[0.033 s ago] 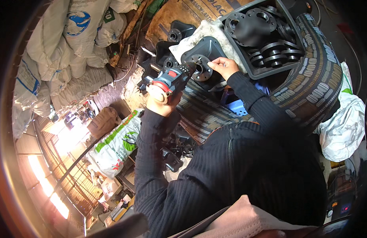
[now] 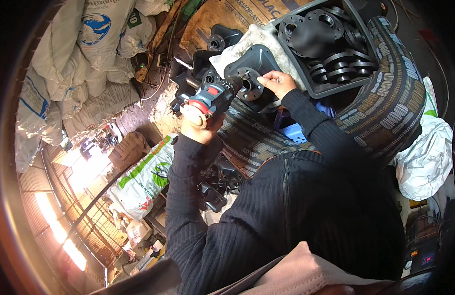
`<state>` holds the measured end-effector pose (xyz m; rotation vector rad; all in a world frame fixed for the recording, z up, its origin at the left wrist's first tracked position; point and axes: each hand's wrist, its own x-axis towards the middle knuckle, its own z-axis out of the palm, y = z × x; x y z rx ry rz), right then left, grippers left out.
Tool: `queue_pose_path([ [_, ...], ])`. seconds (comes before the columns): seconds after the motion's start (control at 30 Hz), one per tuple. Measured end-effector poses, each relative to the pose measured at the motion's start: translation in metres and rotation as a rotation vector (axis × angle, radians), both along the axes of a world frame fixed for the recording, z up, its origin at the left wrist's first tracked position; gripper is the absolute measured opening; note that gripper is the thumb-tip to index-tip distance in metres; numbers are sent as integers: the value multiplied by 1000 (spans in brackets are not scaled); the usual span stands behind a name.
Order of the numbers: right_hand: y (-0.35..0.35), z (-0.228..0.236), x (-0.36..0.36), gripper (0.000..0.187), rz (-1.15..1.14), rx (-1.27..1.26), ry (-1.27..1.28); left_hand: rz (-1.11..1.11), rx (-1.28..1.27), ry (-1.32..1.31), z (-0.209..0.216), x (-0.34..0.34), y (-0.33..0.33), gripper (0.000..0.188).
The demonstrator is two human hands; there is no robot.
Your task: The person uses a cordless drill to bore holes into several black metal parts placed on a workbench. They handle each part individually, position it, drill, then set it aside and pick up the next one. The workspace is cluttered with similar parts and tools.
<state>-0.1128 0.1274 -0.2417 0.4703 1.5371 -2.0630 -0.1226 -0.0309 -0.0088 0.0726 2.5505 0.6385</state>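
Observation:
My left hand [image 2: 200, 130] is wrapped round a blue-grey and red cordless drill [image 2: 213, 100], whose chuck points at a black round flange [image 2: 253, 92] with a hole in its middle and smaller holes round it. The flange sits on a black, square-cornered part [image 2: 259, 59]. At the flange's right rim, the thumb and fingers of my right hand [image 2: 280, 83] are pinched together; what lies between them, if anything, is too small to make out. The chuck hides the left side of the flange, and I cannot tell whether its tip touches.
A grey crate [image 2: 310, 88] of black flanges stands at the far right, beside a large patterned curved cushion [image 2: 380, 105]. More black flanged parts [image 2: 216, 43] lie at the back, near a white cloth [image 2: 242, 49]. Stacked white sacks [image 2: 72, 64] fill the left.

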Motion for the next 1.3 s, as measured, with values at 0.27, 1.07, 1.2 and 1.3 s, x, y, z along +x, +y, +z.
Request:
queue_pose_path([
  [0.27,-1,-4,-8,21,-11,-79,12,-304,-98,21,-17,-35,-13,35],
  [1.07,14,-2,-25,26,179,-144,85,-301,5,239,-8,12,4,34],
  [1.2,20,-14,-29,21,177,-387,-142,-122,84,-65,-17,107,-12,57],
  [1.3,30,14,-36,21,179,-420,-87,159,243,-226,-33,173,-7,81],
])
